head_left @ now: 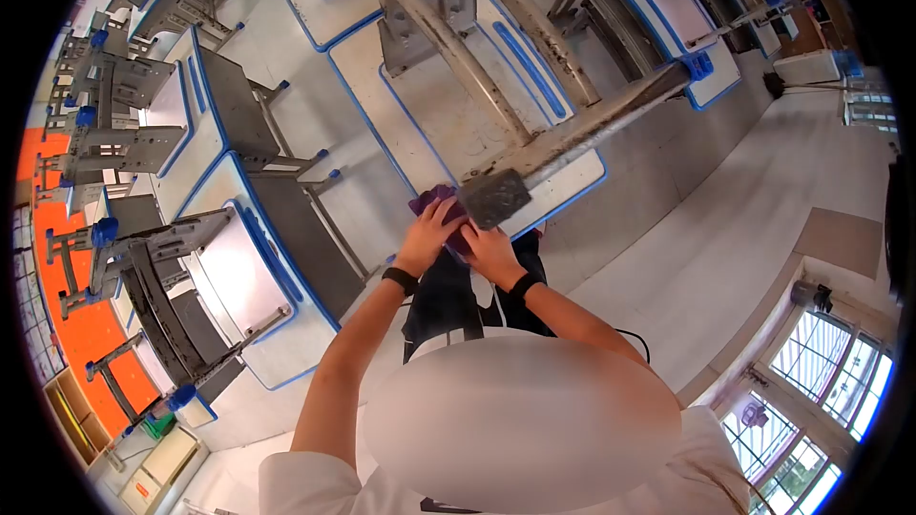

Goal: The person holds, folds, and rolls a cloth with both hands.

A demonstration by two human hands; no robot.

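Observation:
A crumpled purple cloth [426, 196] is bunched between my two hands, in front of my body at the near edge of a desk [563, 189]. My left hand [429, 236] has its fingers bent over the cloth from the left. From the right, my right hand [491, 253] grips its lower part, close against the left one. Just above the right hand is the dark end cap [494, 198] of a chair's metal foot bar [592, 133]. That chair rests upturned on the desk, its legs rising toward me. Fingertips are partly hidden by cloth. Both wrists wear dark bands.
More blue-edged desks [234, 229] with upturned chairs [157, 305] stand in rows on the left. Others [668, 0] are at the upper right. Pale floor [687, 219] runs along the right toward windows [811, 353]. An orange panel [72, 324] stands at far left.

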